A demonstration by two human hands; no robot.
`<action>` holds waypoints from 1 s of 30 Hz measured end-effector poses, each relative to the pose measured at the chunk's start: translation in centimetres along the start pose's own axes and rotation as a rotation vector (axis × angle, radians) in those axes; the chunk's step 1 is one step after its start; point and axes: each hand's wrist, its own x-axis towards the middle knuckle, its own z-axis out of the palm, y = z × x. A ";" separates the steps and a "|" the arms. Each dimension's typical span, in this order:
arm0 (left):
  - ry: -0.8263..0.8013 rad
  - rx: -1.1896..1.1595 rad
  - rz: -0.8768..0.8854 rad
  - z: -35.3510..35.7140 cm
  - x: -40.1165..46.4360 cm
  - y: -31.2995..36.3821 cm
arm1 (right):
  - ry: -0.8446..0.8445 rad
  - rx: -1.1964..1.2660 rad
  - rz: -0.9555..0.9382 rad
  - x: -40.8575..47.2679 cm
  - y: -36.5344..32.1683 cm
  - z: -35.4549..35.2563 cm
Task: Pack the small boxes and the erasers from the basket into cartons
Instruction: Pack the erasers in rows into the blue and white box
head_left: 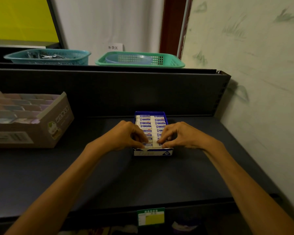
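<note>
Seating erasers: both hands are working at the near end of the blue carton (151, 152), pressing the last erasers (149, 126) into their two rows.
Carton position: it is sitting on the dark shelf (109, 175), short side toward the person, near the back panel and right of centre.
Carton contents: white erasers with blue sleeves are lying in two side-by-side rows, filling it almost to the near wall.
Step advice: judging from the tight rows, the last pieces are needing an even push from above, kept flat and square to the neighbours, so no sleeve is buckling or riding up.
Left hand: the left hand (126, 134) is curling over the carton's left row, fingertips pinching an eraser at the near end.
Right hand: the right hand (178, 134) is mirroring it on the right row, fingers bent, tips pinching an eraser beside the near wall.
Arms: both forearms are reaching forward, converging on the carton, wrists hovering above the shelf.
Brown carton: a larger brown carton (46, 131) is standing well to the left, already holding rows of small boxes (15, 107).
Baskets: a teal basket (47, 56) and a green basket (139, 59) are resting on the ledge above; the green one seems to hold only a bluish bowl.
</note>
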 end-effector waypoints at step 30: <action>0.078 0.197 -0.172 2.1 2.2 -1.7 | 0.086 -0.282 0.085 1.5 1.1 0.7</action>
